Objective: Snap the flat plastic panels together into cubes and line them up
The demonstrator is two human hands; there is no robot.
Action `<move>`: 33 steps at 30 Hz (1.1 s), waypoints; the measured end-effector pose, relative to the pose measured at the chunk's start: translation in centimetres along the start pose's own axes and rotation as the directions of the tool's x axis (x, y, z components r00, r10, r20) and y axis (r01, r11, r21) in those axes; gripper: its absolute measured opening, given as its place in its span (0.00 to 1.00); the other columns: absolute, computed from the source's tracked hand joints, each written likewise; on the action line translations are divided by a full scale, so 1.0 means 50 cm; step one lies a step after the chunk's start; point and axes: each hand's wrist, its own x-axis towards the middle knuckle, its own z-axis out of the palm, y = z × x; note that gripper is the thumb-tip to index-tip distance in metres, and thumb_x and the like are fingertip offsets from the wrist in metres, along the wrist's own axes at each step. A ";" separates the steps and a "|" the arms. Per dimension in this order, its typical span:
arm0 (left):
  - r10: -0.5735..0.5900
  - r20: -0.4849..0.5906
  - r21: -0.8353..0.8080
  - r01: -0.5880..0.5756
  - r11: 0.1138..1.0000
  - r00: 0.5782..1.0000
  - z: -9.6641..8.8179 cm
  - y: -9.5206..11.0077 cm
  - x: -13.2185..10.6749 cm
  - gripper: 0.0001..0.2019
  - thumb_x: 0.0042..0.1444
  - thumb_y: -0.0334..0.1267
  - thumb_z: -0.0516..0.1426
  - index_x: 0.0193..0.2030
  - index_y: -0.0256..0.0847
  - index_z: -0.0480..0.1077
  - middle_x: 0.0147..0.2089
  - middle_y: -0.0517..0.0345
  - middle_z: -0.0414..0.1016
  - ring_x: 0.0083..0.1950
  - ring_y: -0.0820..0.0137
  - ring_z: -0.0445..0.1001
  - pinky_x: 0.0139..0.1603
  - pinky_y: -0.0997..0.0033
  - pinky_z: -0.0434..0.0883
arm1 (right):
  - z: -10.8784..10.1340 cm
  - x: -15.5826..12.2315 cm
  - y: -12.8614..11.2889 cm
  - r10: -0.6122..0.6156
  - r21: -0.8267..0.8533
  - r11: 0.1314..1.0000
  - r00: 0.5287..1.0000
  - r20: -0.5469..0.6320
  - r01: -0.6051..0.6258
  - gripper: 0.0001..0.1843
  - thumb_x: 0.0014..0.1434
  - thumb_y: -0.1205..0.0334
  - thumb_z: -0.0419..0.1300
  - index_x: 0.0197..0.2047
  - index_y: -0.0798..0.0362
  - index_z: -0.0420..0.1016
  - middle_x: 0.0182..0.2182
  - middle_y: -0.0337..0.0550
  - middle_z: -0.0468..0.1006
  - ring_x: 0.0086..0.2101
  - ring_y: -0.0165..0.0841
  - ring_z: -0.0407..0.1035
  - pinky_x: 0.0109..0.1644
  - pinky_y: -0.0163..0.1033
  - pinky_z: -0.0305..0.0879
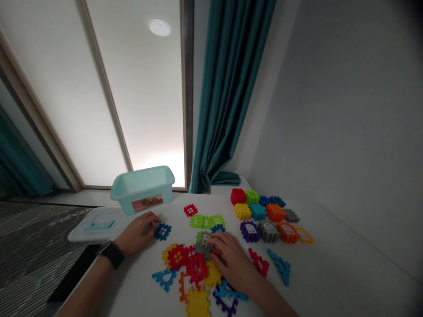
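Observation:
My left hand (138, 232), a dark watch on its wrist, rests on the white table (333, 281) with its fingers curled, fingertips touching a blue window-shaped plastic tile (162, 231). My right hand (231, 259) lies palm down on a loose heap of coloured interlocking tiles (194, 273), its fingers pressed on a grey tile (205, 245). Red, yellow, orange and blue tiles lie under and around it.
A pale green plastic bin (142, 189) stands at the table's far left, its lid (94, 223) flat beside it. Sorted stacks of coloured tiles (264, 215) sit at the back right. Loose red (258, 262) and blue (280, 265) triangles lie nearby. A teal curtain (228, 97) hangs behind.

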 end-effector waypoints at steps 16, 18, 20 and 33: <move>-0.044 0.031 0.129 0.039 0.991 0.999 0.031 -0.011 -0.006 0.19 0.49 0.39 0.60 0.51 0.45 0.70 0.58 0.49 0.71 0.59 0.52 0.68 0.59 0.50 0.64 | 0.003 -0.001 0.016 -0.021 0.002 1.000 1.000 0.016 0.021 0.17 0.62 0.69 0.55 0.52 0.47 0.72 0.54 0.46 0.73 0.55 0.42 0.66 0.62 0.52 0.64; -0.029 0.014 0.125 0.027 0.992 0.999 0.037 -0.006 -0.002 0.17 0.49 0.39 0.61 0.47 0.44 0.70 0.57 0.49 0.72 0.58 0.53 0.69 0.58 0.51 0.65 | 0.003 -0.001 0.016 -0.026 -0.001 1.000 1.000 0.015 0.026 0.17 0.62 0.69 0.55 0.52 0.46 0.72 0.54 0.46 0.73 0.55 0.42 0.67 0.61 0.52 0.64; -0.013 0.012 0.116 0.012 0.993 1.000 0.043 -0.002 0.001 0.15 0.49 0.40 0.61 0.45 0.44 0.70 0.55 0.50 0.72 0.57 0.54 0.69 0.58 0.52 0.65 | 0.003 -0.001 0.017 -0.022 -0.002 1.000 1.000 0.010 0.022 0.16 0.62 0.68 0.55 0.52 0.46 0.72 0.54 0.46 0.73 0.55 0.42 0.67 0.61 0.52 0.64; 0.142 -0.075 0.032 -0.140 0.990 0.987 0.047 0.095 0.003 0.19 0.46 0.36 0.66 0.47 0.44 0.71 0.59 0.48 0.67 0.59 0.54 0.68 0.60 0.53 0.68 | 0.000 -0.002 0.011 -0.017 -0.014 1.000 1.000 0.014 0.017 0.17 0.62 0.69 0.55 0.53 0.46 0.72 0.54 0.45 0.73 0.55 0.42 0.66 0.62 0.51 0.64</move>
